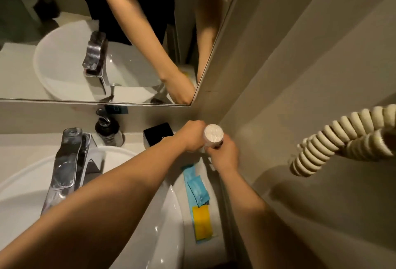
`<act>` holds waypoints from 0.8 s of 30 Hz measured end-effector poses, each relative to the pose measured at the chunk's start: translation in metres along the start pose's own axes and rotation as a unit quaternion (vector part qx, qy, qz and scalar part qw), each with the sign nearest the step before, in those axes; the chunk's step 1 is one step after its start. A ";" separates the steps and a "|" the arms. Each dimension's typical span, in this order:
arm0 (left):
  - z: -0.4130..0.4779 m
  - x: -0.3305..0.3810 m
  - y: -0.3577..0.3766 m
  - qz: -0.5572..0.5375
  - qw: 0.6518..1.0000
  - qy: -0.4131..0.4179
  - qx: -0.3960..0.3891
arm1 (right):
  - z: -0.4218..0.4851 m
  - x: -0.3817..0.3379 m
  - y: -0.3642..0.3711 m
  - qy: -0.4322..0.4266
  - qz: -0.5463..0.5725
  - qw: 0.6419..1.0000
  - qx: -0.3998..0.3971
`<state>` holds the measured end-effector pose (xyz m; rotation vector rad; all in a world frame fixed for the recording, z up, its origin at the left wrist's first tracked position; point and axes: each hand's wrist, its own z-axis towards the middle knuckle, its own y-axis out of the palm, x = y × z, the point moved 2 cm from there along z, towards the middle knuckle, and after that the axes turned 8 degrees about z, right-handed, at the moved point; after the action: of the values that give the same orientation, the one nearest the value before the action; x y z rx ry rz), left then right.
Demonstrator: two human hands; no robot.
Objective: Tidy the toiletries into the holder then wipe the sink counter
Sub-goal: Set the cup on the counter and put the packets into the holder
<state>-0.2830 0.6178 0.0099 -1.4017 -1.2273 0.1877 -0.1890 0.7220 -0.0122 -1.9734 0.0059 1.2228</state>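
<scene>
Both hands meet in the back right corner of the counter. My right hand [225, 155] is closed around a small bottle with a white ribbed cap [213, 132], held upright. My left hand [190, 135] is curled beside it, touching the bottle; what it grips is hidden. A black square holder [157, 132] stands on the counter just left of my left hand. Blue sachets [197, 187] and a yellow packet [202, 221] lie along the narrow counter strip [216, 215] between the basin and the wall.
A white round basin [167, 226] with a chrome tap [68, 165] fills the lower left. A dark pump bottle [108, 129] stands behind the tap. A mirror [64, 65] is above. A coiled cream cord [342, 135] hangs on the right wall.
</scene>
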 end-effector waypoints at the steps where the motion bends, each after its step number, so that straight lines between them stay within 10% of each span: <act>1: 0.006 -0.002 0.004 0.005 1.000 -0.007 -0.005 | 0.004 0.002 0.005 0.011 -0.007 1.000 0.002; 24: 0.019 -0.010 0.009 0.108 0.990 -0.093 0.002 | 0.025 0.024 0.030 0.067 -0.007 0.998 0.001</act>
<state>-0.2958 0.6248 -0.0076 -1.5400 -1.2223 0.4798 -0.2062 0.7262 -0.0546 -2.0474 0.0598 1.0787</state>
